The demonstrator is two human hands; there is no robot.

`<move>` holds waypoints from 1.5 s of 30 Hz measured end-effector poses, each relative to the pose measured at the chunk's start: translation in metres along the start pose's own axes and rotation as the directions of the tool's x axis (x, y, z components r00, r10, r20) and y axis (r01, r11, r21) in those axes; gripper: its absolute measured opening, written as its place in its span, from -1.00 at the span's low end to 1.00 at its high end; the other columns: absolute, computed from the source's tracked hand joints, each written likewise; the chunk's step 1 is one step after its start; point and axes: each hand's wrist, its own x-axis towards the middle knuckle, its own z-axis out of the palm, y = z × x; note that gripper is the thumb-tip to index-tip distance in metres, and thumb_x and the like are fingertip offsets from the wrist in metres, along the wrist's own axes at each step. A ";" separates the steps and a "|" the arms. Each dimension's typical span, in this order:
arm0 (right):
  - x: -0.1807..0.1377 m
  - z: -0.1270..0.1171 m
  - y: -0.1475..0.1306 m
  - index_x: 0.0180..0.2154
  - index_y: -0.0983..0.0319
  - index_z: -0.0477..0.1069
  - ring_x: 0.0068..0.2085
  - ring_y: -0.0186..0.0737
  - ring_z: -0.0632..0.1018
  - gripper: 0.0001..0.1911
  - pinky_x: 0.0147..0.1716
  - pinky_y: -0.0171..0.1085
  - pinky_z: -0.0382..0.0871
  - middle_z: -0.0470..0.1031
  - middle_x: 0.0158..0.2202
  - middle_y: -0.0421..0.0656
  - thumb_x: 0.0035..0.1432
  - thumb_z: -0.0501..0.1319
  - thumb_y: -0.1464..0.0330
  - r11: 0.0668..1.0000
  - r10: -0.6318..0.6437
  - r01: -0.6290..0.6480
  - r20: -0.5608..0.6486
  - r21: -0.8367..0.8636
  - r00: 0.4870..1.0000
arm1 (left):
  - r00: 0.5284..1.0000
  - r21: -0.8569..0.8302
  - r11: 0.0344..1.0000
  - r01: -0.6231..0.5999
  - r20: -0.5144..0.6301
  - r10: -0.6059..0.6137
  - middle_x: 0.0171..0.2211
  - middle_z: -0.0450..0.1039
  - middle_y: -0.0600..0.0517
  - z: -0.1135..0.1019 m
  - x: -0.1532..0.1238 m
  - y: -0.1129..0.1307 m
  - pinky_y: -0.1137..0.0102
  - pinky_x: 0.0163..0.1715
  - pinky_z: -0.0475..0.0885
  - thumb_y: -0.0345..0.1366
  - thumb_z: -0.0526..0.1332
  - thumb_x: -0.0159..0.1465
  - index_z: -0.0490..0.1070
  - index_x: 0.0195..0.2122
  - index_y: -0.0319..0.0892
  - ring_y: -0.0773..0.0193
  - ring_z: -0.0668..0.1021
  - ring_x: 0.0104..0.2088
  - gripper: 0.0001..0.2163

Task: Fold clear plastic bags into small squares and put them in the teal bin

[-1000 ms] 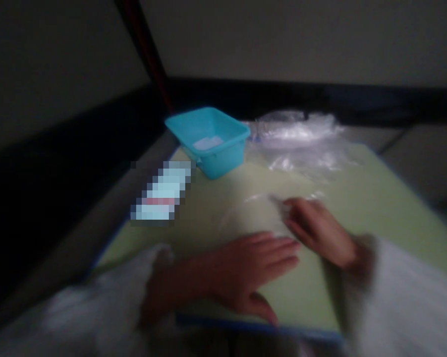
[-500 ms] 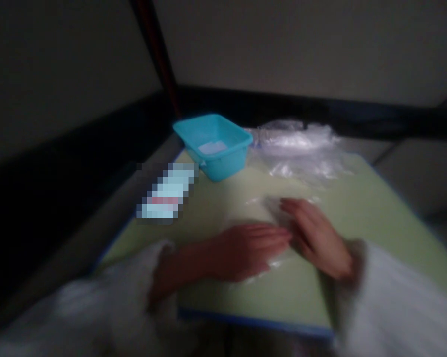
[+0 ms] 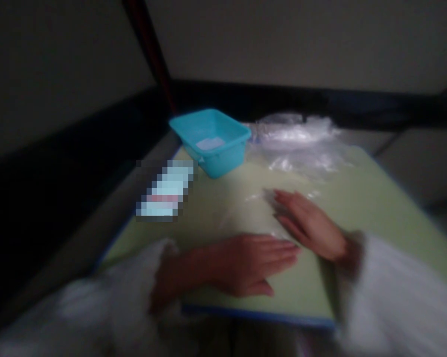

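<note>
A clear plastic bag (image 3: 251, 213) lies flat on the table, hard to make out against the yellow-green top. Across its near part rests my left hand (image 3: 251, 265), palm down, fingers stretched out to the right and thumb apart. My right hand (image 3: 310, 223) lies on the bag's right side, fingers extended toward the far left with the thumb a little apart. Something thin and greyish shows by the right fingertips, too blurred to name. Neither hand is closed round anything.
Toward the back left stands a turquoise plastic basket (image 3: 223, 161) with white paper (image 3: 210, 144) inside. A heap of clear plastic bags (image 3: 301, 136) lies beside it. A pixelated pale, flat object (image 3: 167, 191) is at the left. The table (image 3: 372, 198) has a blue edge.
My left hand has slid toward the near edge and slightly right, its thumb now further out. The right hand sits slightly higher in view, and a gap has opened between the hands.
</note>
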 end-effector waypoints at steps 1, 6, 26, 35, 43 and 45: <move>0.000 -0.001 -0.001 0.15 0.28 0.15 0.12 -0.02 0.39 -0.57 0.12 0.08 0.23 0.34 0.13 0.07 0.26 0.05 0.38 1.000 0.002 -0.002 0.002 0.005 1.000 | 1.000 -0.007 1.000 -0.005 0.002 0.005 0.29 -0.02 -0.25 0.001 0.000 0.000 0.23 0.28 -0.01 -0.15 -0.09 0.37 0.06 0.23 -0.48 0.11 0.06 0.30 -0.47; 0.002 -0.006 0.003 0.15 0.28 0.14 0.11 0.00 0.39 -0.56 0.10 0.09 0.25 0.35 0.11 0.09 0.26 0.05 0.36 1.000 0.005 -0.006 -0.032 -0.011 0.999 | 1.000 -0.040 0.999 0.011 -0.005 -0.011 0.30 -0.02 -0.21 0.000 0.001 0.001 0.24 0.29 -0.05 -0.14 -0.06 0.35 0.06 0.24 -0.46 0.13 0.03 0.31 -0.45; 0.001 0.003 0.006 0.29 0.32 -0.05 0.28 -0.02 0.12 -0.39 0.20 0.10 0.08 0.06 0.28 0.11 0.30 -0.04 0.20 0.998 -0.002 0.012 0.153 -0.066 0.988 | 0.894 0.091 0.908 0.409 -0.239 -0.378 0.31 -0.10 -0.27 -0.008 -0.011 -0.034 0.14 0.28 -0.01 -0.19 -0.10 0.37 -0.05 0.26 -0.45 0.09 -0.01 0.32 -0.47; -0.009 0.018 0.000 0.30 0.43 -0.16 0.29 0.05 0.06 -0.23 0.21 0.07 0.06 -0.02 0.29 0.20 0.29 -0.13 0.02 0.992 -0.034 0.056 0.188 -0.114 0.982 | 0.852 0.069 0.856 0.512 -0.173 -0.495 0.30 -0.06 -0.26 0.001 -0.019 -0.050 0.14 0.28 -0.04 -0.20 -0.09 0.37 -0.05 0.26 -0.42 0.13 -0.01 0.32 -0.49; -0.013 0.024 0.000 0.30 0.40 -0.11 0.29 0.05 0.07 -0.23 0.21 0.05 0.07 0.02 0.29 0.16 0.27 -0.09 0.01 0.994 -0.021 0.035 0.127 -0.108 0.992 | 0.856 0.094 0.854 0.513 -0.138 -0.499 0.31 -0.11 -0.26 0.003 -0.024 -0.051 0.12 0.27 -0.03 -0.23 -0.12 0.36 -0.07 0.27 -0.40 0.12 -0.05 0.33 -0.50; -0.012 0.021 0.000 0.30 0.39 -0.13 0.29 0.04 0.06 -0.24 0.21 0.05 0.08 0.01 0.29 0.16 0.28 -0.11 0.01 0.997 -0.025 0.034 0.124 -0.073 0.992 | 0.852 0.079 0.853 0.515 -0.150 -0.501 0.32 -0.13 -0.25 0.001 -0.024 -0.052 0.14 0.27 -0.03 -0.23 -0.11 0.36 -0.10 0.28 -0.38 0.14 -0.06 0.33 -0.49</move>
